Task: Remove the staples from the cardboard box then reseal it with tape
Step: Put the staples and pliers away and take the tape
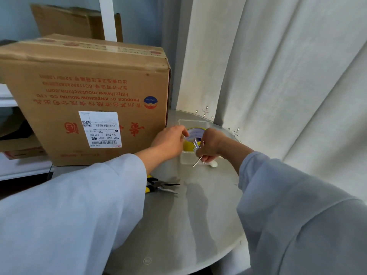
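A brown cardboard box (87, 100) with red print and a white label stands upside down on the left of a round grey table (190, 219). To its right a yellow roll of tape (193, 133) lies in a clear plastic tray (185, 158). My left hand (168, 142) reaches to the roll, its fingertips on the roll's left rim. My right hand (208, 145) hovers over the tray and grips a metal screwdriver (197, 153) whose tip points down and left.
Yellow-handled needle-nose pliers (160, 185) lie on the table by my left sleeve. White curtains (278, 76) hang close behind the tray. Another cardboard box (69, 22) stands behind the main one. A small white object (214, 164) lies beside the tray.
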### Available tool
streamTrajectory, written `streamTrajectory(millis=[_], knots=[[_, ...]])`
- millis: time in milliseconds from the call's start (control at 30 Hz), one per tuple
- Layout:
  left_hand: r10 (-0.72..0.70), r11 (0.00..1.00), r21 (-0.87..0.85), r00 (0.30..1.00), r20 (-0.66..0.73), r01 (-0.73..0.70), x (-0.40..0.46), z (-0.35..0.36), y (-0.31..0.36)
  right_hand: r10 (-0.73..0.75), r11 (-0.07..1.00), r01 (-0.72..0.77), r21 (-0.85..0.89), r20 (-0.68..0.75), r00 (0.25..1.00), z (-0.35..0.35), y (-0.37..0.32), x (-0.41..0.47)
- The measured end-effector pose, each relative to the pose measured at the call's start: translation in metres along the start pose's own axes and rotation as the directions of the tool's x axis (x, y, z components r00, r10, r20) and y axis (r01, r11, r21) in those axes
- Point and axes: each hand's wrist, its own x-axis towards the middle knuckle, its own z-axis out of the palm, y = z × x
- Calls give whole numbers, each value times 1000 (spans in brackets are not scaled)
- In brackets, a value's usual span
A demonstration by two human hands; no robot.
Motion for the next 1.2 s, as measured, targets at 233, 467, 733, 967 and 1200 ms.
streamTrajectory(millis=[233, 467, 733, 967, 1200], knots=[[-2, 998, 67, 996, 89, -4, 32, 18, 7, 23, 995, -4, 99, -192, 981, -26, 8, 19], [49, 971, 229, 995, 91, -69, 45, 31, 10, 4, 994, 29, 108, -294, 956, -24, 7, 41], [85, 921, 372, 991, 99, -116, 36, 21, 32, -22, 997, 49, 63, -374, 927, -42, 4, 21], [189, 946, 274, 981, -36, -172, 6, -14, 56, -34, 991, 89, 103, -448, 893, -65, -3, -12], [138, 979, 134, 984, 111, -152, -40, -12, 61, -15, 993, 58, 102, -379, 925, -65, -3, -36]])
